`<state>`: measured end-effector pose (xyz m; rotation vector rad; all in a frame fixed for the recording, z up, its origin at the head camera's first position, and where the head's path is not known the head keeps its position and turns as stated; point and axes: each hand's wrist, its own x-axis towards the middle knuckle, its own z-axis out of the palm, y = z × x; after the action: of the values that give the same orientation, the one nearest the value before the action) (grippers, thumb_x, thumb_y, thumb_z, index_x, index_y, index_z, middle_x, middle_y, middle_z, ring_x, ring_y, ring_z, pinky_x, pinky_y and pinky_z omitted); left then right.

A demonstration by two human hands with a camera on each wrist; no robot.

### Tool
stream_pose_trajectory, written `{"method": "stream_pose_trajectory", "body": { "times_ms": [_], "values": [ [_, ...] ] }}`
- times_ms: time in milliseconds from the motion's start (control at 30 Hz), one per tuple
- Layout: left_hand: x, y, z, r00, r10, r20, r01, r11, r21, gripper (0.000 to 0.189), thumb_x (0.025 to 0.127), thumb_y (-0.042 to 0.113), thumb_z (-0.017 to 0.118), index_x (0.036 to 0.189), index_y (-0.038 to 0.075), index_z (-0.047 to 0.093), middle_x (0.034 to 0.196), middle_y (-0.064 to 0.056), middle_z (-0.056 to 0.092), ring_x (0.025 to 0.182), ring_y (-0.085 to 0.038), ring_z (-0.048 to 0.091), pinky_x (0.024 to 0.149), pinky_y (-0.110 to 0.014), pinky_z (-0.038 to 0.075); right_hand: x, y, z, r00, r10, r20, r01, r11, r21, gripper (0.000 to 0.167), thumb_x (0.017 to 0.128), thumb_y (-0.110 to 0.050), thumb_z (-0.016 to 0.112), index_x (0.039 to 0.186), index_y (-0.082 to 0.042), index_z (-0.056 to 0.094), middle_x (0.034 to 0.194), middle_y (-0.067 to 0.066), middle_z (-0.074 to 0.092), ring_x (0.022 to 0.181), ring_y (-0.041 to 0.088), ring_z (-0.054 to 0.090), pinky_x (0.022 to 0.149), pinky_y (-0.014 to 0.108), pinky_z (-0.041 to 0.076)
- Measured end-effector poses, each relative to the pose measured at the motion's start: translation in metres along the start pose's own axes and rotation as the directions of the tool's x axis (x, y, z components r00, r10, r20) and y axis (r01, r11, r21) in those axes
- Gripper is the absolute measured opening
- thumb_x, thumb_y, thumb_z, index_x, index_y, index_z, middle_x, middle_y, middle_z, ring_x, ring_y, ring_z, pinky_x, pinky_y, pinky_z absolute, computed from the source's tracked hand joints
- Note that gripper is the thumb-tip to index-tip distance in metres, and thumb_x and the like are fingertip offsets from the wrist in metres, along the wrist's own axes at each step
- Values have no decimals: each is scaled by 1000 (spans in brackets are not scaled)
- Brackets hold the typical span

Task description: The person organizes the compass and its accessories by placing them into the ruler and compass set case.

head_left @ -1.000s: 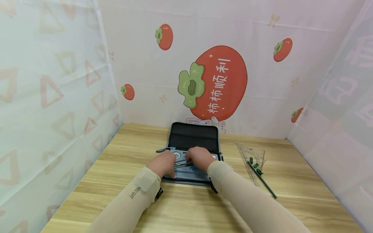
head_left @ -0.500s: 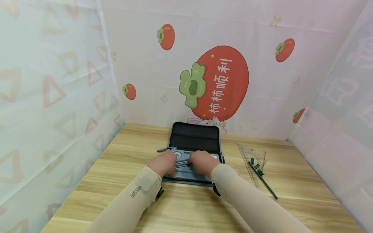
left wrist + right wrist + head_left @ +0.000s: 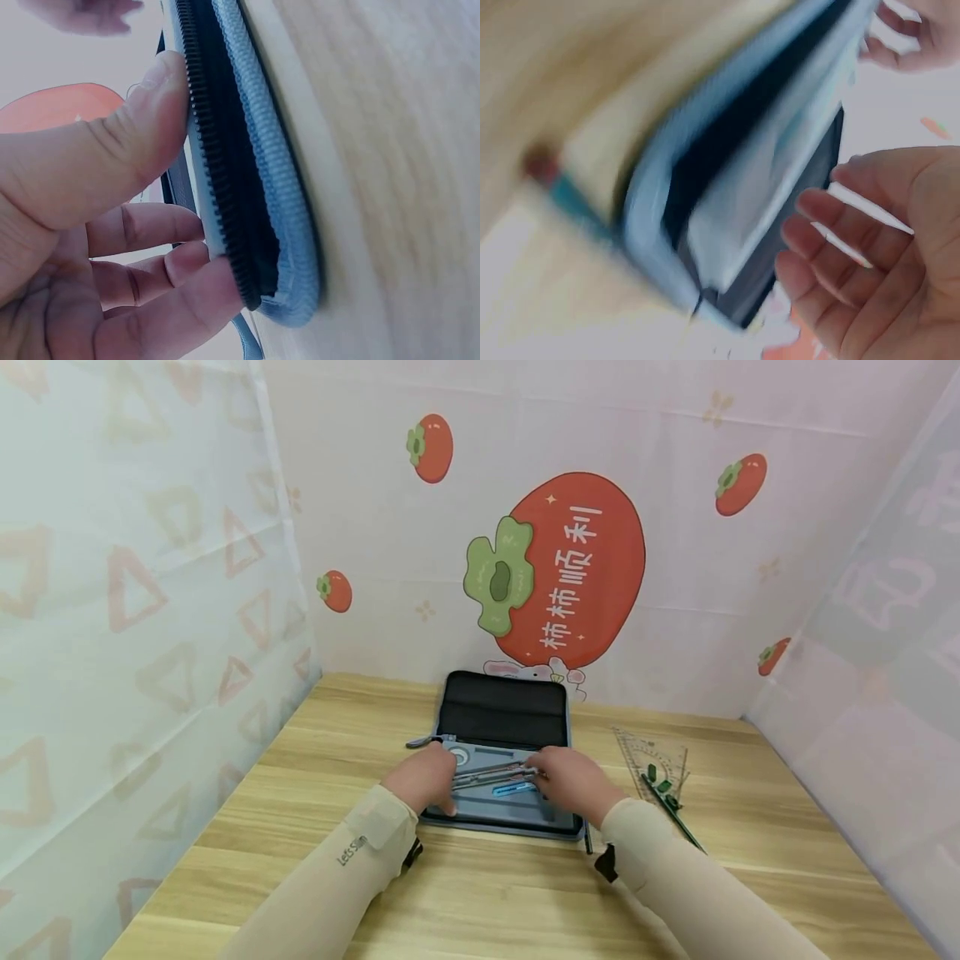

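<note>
An open zip case (image 3: 502, 710) lies on the table with its dark lid raised at the back. Its grey-blue tray (image 3: 472, 807) carries slim silver drawing instruments (image 3: 491, 774) and a short bright blue piece (image 3: 512, 789). My left hand (image 3: 426, 777) rests at the tray's left end. In the left wrist view, its thumb and fingers, set wide apart, touch the inner edge by the zip teeth (image 3: 214, 161). My right hand (image 3: 573, 777) is over the tray's right end, fingers by the instruments' tips. The right wrist view shows its fingers (image 3: 817, 232) loosely bent around nothing.
A dark pencil (image 3: 587, 837) lies along the case's right side. Further right are clear set squares (image 3: 637, 752) with a green stick (image 3: 678, 820) and small green pieces (image 3: 663, 787) on them. Patterned fabric walls (image 3: 390, 527) border the table at the back and sides.
My right hand has moved right from the middle of the tray to its right end, uncovering the instruments and the blue piece. The left hand stays at the tray's left end.
</note>
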<state>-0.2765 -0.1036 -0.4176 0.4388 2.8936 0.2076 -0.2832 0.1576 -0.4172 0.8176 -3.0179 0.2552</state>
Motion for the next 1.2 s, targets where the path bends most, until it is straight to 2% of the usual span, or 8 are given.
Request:
{"method": "stream_pose_trajectory", "body": {
  "times_ms": [167, 300, 500, 667, 733, 833, 1000, 1200],
  "values": [
    [0, 0, -1, 1000, -4, 2, 4, 1000, 10, 39, 78, 33, 97, 98, 8, 75, 132, -18, 68, 119, -32, 63, 97, -44, 59, -22, 42, -22, 977, 210, -26, -210, 978, 9, 15, 103, -14, 67, 113, -11, 78, 104, 5, 77, 87, 18, 69, 80, 45, 61],
    [1, 0, 0, 1000, -6, 10, 6, 1000, 20, 39, 79, 34, 97, 98, 9, 75, 132, -18, 68, 122, -33, 62, 99, -45, 59, -46, 79, -32, 969, 245, -18, -246, 969, -36, 14, 102, -7, 66, 113, -6, 75, 103, 10, 77, 90, 26, 72, 78, 49, 60],
    [2, 0, 2, 1000, 1, 14, -1, 1000, 15, 39, 80, 33, 96, 100, 9, 75, 132, -18, 68, 122, -34, 63, 99, -45, 59, -82, 121, -40, 981, 151, 123, -142, 987, -78, 40, 99, 15, 55, 120, -13, 73, 116, 12, 74, 104, 32, 72, 87, 53, 59],
    [3, 0, 1, 1000, 12, 15, -12, 999, 41, 33, 80, 34, 96, 88, 13, 72, 115, -11, 73, 124, -33, 62, 101, -44, 58, -108, 147, -38, 975, 49, 217, -44, 999, -31, 55, 91, 25, 52, 100, -26, 71, 99, -1, 61, 85, 14, 52, 73, 36, 47],
    [2, 1, 0, 1000, 15, 17, -15, 999, 45, 33, 81, 34, 96, 86, 13, 72, 113, -11, 73, 123, -33, 62, 101, -44, 58, -115, 153, -37, 979, 13, 205, -12, 1000, -7, 56, 89, 27, 52, 96, -26, 70, 93, -2, 55, 80, 11, 44, 70, 33, 42],
    [3, 1, 0, 1000, 16, 14, -17, 999, 42, 34, 80, 34, 96, 89, 11, 73, 117, -13, 73, 122, -33, 62, 101, -44, 58, -121, 160, -33, 988, -51, 147, 50, 999, 6, 55, 86, 26, 58, 97, -27, 73, 92, -4, 55, 78, 7, 46, 68, 29, 45],
    [2, 1, 0, 1000, 9, 14, -9, 1000, 28, 36, 80, 33, 96, 97, 10, 75, 124, -15, 72, 127, -34, 61, 103, -45, 57, -120, 163, -24, 989, -112, 99, 112, 994, 2, 44, 91, 15, 68, 95, -28, 73, 92, -8, 56, 80, 3, 48, 69, 27, 47],
    [2, 1, 0, 1000, 6, 23, -6, 1000, 20, 37, 80, 33, 96, 100, 9, 76, 135, -18, 69, 132, -36, 59, 106, -47, 56, -115, 158, -17, 981, -188, 45, 189, 982, -8, 40, 87, 13, 75, 88, -27, 71, 88, -8, 54, 78, 2, 42, 66, 23, 40]
  ]
}}
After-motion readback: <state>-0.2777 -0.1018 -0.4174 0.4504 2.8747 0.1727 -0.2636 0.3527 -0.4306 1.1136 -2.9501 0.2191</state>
